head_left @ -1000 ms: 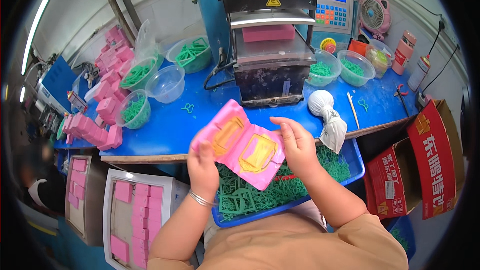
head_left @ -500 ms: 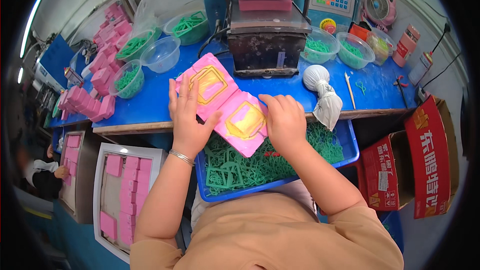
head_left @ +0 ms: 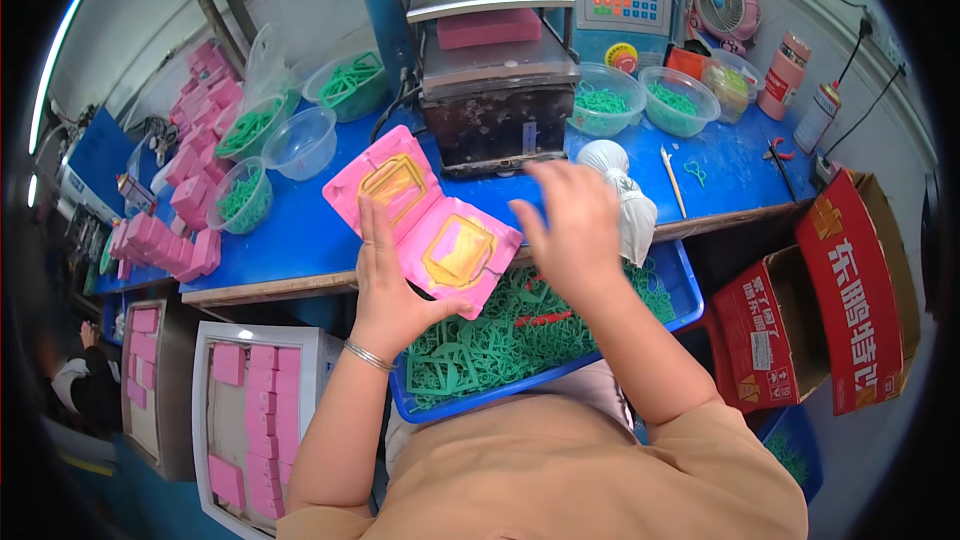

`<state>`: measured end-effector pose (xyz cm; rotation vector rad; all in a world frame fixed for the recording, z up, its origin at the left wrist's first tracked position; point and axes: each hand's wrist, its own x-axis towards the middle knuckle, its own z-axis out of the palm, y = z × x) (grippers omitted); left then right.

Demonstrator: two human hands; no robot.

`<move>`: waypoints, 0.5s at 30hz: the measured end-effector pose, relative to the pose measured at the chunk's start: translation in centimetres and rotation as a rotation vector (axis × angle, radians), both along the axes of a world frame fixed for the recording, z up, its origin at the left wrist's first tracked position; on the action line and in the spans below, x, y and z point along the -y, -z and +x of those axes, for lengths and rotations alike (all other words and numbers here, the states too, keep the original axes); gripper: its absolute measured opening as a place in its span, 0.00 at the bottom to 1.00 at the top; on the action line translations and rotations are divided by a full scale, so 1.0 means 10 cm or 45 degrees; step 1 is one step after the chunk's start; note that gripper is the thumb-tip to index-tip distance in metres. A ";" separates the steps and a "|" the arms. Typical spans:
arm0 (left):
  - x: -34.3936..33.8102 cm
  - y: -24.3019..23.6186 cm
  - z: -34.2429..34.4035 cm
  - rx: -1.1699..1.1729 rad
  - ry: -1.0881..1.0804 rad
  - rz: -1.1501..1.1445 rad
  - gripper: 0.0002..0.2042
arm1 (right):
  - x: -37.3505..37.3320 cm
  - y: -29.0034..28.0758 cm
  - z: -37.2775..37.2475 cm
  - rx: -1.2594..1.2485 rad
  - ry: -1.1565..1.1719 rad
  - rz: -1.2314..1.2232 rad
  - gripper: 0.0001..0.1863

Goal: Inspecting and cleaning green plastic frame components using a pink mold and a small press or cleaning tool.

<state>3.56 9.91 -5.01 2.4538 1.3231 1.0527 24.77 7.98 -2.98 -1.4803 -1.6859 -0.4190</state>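
Note:
A pink mold (head_left: 428, 202) lies opened into two halves, each with a yellow rectangular frame-shaped cavity. My left hand (head_left: 385, 275) grips its lower left edge, thumb under the near corner and fingers up against its left side. My right hand (head_left: 578, 225) is off the mold, over the table edge. Its thumb and fingers are apart, slightly smeared, with nothing visible in them. Right beside those fingers is a white tied cloth pouch (head_left: 637, 215), partly hidden by the hand. Below the hands a blue tray (head_left: 500, 408) holds many green rubbery frames and scraps (head_left: 470, 350).
A press machine (head_left: 490, 110) with a pink block inside stands behind the mold. Tubs of green pieces (head_left: 243, 198) flank it. Stacked pink blocks (head_left: 165, 245) are at left, a framed tray of blocks (head_left: 205, 410) lower left, red cartons (head_left: 770, 330) at right.
My right hand has let go of the mold's right edge and moved up toward the white pouch. The left hand has shifted down to the mold's lower left edge and still holds it.

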 end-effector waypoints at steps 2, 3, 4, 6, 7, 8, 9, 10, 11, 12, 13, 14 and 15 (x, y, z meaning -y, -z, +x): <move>0.05 -0.01 0.01 0.032 -0.039 0.036 0.71 | 0.13 -0.11 0.28 0.061 0.315 0.054 0.24; 0.07 -0.03 0.02 0.041 -0.013 0.014 0.71 | 0.19 -0.12 0.40 0.121 0.474 -0.005 0.27; 0.07 -0.05 0.04 0.050 0.024 -0.007 0.71 | 0.22 -0.07 0.54 0.116 0.511 -0.104 0.29; 0.03 0.00 0.03 0.062 0.024 0.039 0.70 | 0.17 -0.02 0.64 -0.020 0.482 -0.343 0.26; 0.01 0.03 0.02 0.056 0.034 0.085 0.70 | 0.18 0.00 0.62 -0.002 0.467 -0.346 0.26; -0.02 0.06 0.02 0.069 0.006 0.077 0.70 | 0.19 0.03 0.60 -0.184 0.229 -0.216 0.25; -0.03 0.08 0.00 0.068 0.036 0.132 0.70 | 0.22 0.00 0.52 -0.372 -0.007 -0.100 0.23; -0.05 0.09 -0.01 0.065 0.065 0.186 0.69 | 0.25 -0.06 0.35 -0.318 -0.172 0.067 0.21; -0.04 0.06 0.00 0.089 0.065 0.181 0.69 | 0.31 -0.14 0.16 -0.210 -0.344 0.209 0.22; -0.04 0.03 0.00 0.106 0.071 0.177 0.69 | 0.34 -0.17 0.00 -0.023 -0.509 0.248 0.23; -0.04 0.03 0.00 0.125 0.116 0.115 0.68 | 0.36 -0.15 -0.13 0.235 -0.563 0.138 0.24; -0.07 0.07 -0.02 0.121 0.117 0.116 0.68 | 0.29 -0.10 -0.27 0.366 -0.627 -0.031 0.24; -0.10 0.14 -0.03 0.049 0.117 0.178 0.68 | 0.27 -0.07 -0.27 0.354 -0.629 -0.036 0.24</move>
